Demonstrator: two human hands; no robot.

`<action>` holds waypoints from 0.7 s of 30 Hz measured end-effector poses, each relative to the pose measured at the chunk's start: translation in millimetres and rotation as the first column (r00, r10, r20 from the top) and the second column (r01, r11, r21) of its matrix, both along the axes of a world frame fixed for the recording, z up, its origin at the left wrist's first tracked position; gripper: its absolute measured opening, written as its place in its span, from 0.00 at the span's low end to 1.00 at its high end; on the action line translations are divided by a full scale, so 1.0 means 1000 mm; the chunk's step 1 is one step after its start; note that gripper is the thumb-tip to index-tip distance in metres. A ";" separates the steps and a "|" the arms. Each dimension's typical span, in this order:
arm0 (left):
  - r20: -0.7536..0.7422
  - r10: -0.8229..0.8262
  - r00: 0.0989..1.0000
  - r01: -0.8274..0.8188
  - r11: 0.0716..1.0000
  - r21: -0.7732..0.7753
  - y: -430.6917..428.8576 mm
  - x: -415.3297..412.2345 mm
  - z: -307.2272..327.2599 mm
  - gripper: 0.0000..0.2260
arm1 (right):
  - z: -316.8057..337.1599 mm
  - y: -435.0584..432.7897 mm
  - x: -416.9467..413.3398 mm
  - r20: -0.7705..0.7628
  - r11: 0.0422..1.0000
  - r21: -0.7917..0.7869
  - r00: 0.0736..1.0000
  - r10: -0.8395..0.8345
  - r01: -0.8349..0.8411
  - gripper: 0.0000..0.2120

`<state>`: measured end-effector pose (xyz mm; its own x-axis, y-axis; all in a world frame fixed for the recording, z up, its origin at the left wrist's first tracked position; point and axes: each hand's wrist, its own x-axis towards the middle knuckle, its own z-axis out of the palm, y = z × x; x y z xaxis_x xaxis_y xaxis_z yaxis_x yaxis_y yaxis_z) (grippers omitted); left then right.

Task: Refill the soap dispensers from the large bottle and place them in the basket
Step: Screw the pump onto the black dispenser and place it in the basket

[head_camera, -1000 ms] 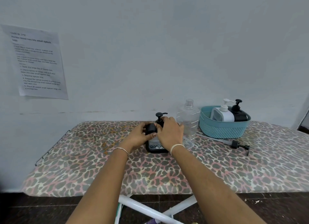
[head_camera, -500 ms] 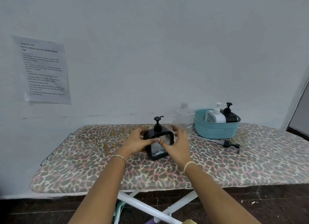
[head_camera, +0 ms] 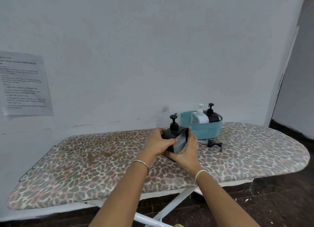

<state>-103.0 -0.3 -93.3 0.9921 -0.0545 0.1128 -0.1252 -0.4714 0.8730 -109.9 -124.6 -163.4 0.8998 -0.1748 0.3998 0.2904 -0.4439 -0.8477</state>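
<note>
Black soap dispenser, held over our ironing board, near the teal basket, long axis near upright, slightly tilted, pump uppermost, our left hand and right hand each curled round its body

Soft, even, slightly dim light with a bluish cast covers the wall and ironing board; shadows are faint and soft-edged. The wide lens bends straight lines toward the edges, and the text on the printed sheet is blurred.
</note>
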 end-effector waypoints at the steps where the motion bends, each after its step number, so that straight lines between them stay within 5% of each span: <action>1: -0.013 -0.004 1.000 0.004 1.000 0.005 -0.009 0.003 0.001 0.12 | 0.002 -0.009 0.003 -0.003 1.000 0.006 1.000 0.011 -0.011 0.64; 12: 0.057 0.026 0.998 -0.030 0.998 0.061 -0.081 0.066 0.034 0.19 | 0.048 -0.099 0.077 -0.028 0.955 0.079 0.957 0.289 -0.286 0.53; 18: 0.124 0.115 0.986 -0.120 0.992 0.041 -0.105 0.114 0.049 0.19 | 0.050 -0.127 0.114 0.007 0.980 0.091 0.984 0.178 -0.178 0.51; 21: 0.154 0.160 0.975 -0.160 0.987 -0.008 -0.113 0.133 0.052 0.18 | 0.040 -0.142 0.123 0.040 0.978 0.203 0.998 0.040 -0.047 0.36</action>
